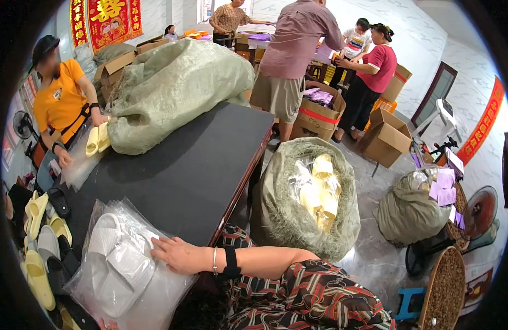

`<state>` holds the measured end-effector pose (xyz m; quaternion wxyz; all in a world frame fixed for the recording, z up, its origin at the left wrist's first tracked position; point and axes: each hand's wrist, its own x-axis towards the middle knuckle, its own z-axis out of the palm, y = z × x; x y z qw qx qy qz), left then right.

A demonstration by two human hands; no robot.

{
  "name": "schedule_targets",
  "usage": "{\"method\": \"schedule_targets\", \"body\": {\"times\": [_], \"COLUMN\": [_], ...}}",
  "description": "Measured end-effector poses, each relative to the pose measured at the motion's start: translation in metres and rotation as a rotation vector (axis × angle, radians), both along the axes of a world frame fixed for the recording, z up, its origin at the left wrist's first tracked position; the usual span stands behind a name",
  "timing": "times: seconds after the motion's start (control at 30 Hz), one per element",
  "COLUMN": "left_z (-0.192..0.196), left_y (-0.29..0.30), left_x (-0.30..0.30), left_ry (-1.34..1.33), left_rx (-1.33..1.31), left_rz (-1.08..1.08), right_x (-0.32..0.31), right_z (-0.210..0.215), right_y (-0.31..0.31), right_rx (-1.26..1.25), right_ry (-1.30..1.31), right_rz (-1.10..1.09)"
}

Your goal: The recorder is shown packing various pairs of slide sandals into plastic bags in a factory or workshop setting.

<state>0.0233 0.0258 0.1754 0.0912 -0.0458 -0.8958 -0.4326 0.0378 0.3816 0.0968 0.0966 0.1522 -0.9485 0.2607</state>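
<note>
A pair of light grey slippers (120, 263) lies inside a clear plastic bag (165, 291) at the near left end of the dark table. My right hand (179, 255) rests on the bag beside the slippers, its fingers stretched out over the plastic. Of my left hand (106, 324), only a few fingertips show at the lower edge, by the bag's near side; the rest is out of the picture. More clear bags seem to lie stacked under this one. Loose yellow, grey and black slippers (38, 272) are heaped to the left.
A large woven sack (182, 88) lies on the black table (193, 159). Across it, a person in orange (64, 99) handles yellow slippers (98, 138) and plastic. An open sack of bagged yellow slippers (320, 192) stands to the right. Several people work among cardboard boxes (384, 137) behind.
</note>
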Motion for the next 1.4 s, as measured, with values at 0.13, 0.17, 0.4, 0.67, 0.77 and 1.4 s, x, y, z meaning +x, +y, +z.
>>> {"method": "schedule_targets", "body": {"times": [0.13,0.17,0.4,0.67,0.77,1.4], "left_z": [0.013,0.009,-0.001,0.000,-0.007,0.011], "left_y": [0.012,0.009,-0.004,-0.010,-0.010,-0.018], "left_x": [0.007,0.005,0.001,0.001,-0.005,-0.011], "left_ry": [-0.026,-0.027,-0.036,-0.030,-0.034,-0.136], "left_rx": [-0.041,-0.041,-0.033,-0.156,0.018,0.145], "left_rz": [0.021,0.020,0.008,0.029,0.008,-0.066], "right_x": [0.001,0.001,0.002,0.001,-0.001,0.003], "right_z": [0.000,-0.001,-0.003,-0.001,-0.004,-0.003], "right_y": [0.000,0.000,-0.002,-0.005,-0.003,-0.003], "right_rx": [0.000,0.000,-0.007,-0.013,-0.021,-0.017], "right_ry": [-0.002,-0.002,0.008,0.015,0.030,0.027], "right_rz": [-0.010,-0.011,-0.009,-0.002,-0.004,-0.011]}}
